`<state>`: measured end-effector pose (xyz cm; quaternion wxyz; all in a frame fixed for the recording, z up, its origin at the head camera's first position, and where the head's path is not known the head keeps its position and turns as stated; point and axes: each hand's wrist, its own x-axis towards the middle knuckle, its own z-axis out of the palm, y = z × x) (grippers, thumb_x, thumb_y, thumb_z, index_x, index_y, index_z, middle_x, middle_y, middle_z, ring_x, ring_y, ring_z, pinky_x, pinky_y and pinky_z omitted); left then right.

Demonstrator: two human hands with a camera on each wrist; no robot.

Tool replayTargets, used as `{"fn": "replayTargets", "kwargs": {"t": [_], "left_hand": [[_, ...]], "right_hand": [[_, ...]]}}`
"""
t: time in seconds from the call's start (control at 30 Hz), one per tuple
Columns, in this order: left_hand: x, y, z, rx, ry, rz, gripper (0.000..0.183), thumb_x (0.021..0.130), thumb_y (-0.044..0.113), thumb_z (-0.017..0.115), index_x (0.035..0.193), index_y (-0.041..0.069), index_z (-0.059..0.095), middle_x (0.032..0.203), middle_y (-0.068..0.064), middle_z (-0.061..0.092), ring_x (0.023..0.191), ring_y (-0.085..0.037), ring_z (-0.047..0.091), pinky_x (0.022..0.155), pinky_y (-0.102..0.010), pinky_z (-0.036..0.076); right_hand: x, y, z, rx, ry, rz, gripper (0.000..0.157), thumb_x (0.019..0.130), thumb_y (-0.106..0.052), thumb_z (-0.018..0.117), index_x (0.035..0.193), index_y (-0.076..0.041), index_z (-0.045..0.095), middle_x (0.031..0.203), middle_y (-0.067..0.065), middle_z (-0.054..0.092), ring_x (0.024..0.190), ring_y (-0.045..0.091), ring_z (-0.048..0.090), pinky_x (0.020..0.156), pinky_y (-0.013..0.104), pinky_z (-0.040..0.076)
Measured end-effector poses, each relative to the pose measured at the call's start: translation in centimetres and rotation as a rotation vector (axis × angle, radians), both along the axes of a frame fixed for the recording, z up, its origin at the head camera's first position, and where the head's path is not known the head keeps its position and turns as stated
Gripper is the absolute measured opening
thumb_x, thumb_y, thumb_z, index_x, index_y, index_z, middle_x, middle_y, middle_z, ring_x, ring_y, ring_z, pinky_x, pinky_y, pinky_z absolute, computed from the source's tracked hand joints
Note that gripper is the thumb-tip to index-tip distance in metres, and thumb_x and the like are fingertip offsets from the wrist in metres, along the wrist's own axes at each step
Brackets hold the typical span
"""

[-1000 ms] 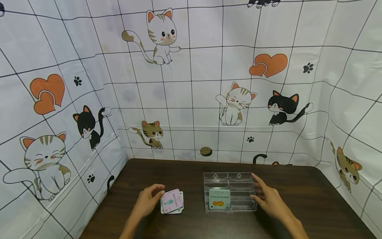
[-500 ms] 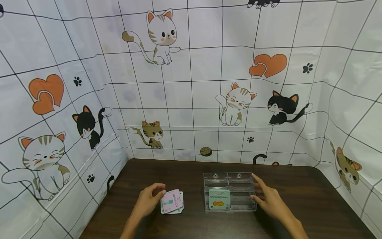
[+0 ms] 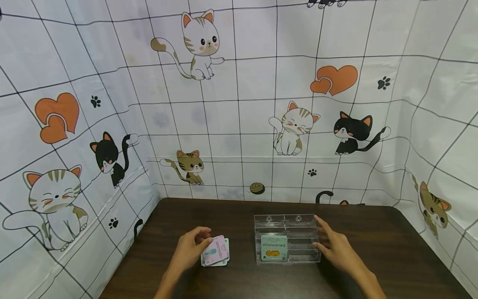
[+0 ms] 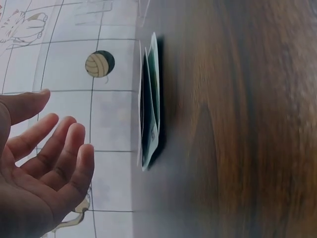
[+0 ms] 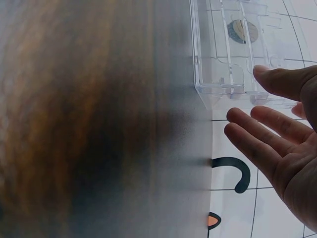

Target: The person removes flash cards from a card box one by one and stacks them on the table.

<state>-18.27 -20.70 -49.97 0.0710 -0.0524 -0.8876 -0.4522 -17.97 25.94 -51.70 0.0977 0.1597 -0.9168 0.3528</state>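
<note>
A small pile of cards [image 3: 216, 252] lies on the table left of centre, a pink "raincoat" card on top of pale green ones. Beside the pile is my left hand [image 3: 189, 249], its thumb overlapping the raincoat card's edge in the head view. From the left wrist, the fingers [image 4: 74, 186] look loosely bent with nothing between them, and the cards [image 4: 150, 106] show edge-on. My right hand [image 3: 337, 248] has its thumb and fingers, nearly straight, at the right side of a clear plastic tiered rack [image 3: 301, 228]. A green "persimmon" card [image 3: 274, 249] stands in the rack's front left slot.
The dark wooden table [image 3: 239, 282] spreads around both hands. A white cloth backdrop [image 3: 257, 120] with grid lines and printed cats surrounds it at the back and sides.
My left hand has shifted slightly right and up, closer over the card pile. The right hand and the rack stay where they were.
</note>
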Motion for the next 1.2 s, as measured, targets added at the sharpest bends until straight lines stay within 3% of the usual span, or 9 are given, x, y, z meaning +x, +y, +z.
{"fn": "replayTargets", "kwargs": {"t": [0.9, 1.2], "left_hand": [[-0.3, 3.6, 0.0, 0.001, 0.120, -0.127, 0.018, 0.095, 0.012, 0.083, 0.112, 0.010, 0.077, 0.098, -0.001, 0.076, 0.086, -0.008, 0.068, 0.078, -0.023, 0.058], [-0.3, 4.6, 0.3, -0.003, 0.113, -0.158, 0.019, 0.097, 0.015, 0.081, 0.115, 0.010, 0.077, 0.100, 0.000, 0.076, 0.088, -0.010, 0.069, 0.080, -0.023, 0.059]], "right_hand": [[0.0, -0.1, 0.1, 0.016, 0.000, -0.011, 0.088, 0.091, 0.001, 0.081, 0.165, -0.005, 0.033, 0.138, 0.039, 0.061, 0.109, 0.050, 0.074, 0.083, 0.044, 0.066], [-0.1, -0.1, 0.1, 0.015, 0.007, -0.004, 0.088, 0.091, 0.001, 0.081, 0.165, -0.005, 0.033, 0.138, 0.039, 0.062, 0.109, 0.050, 0.074, 0.083, 0.044, 0.066]]}}
